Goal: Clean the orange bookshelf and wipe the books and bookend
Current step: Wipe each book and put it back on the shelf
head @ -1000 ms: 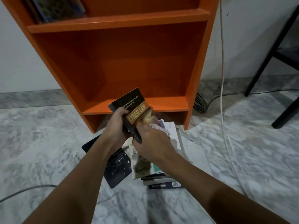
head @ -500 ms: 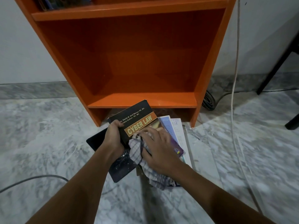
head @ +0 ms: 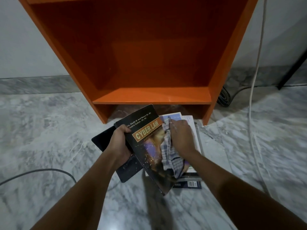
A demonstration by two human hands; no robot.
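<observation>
Head view: left hand (head: 120,143) grips glossy black paperback (head: 146,138); right hand (head: 181,136) clutches crumpled checked cloth (head: 169,156) on its cover.

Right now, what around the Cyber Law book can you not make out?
Head view only.
Stacked books: covers hidden by the Cyber Law book, checked cloth and right hand.
Orange bookshelf: upper shelves cut off by the top edge.
Dark flat thing under the left hand: mostly covered, unidentifiable.
</observation>
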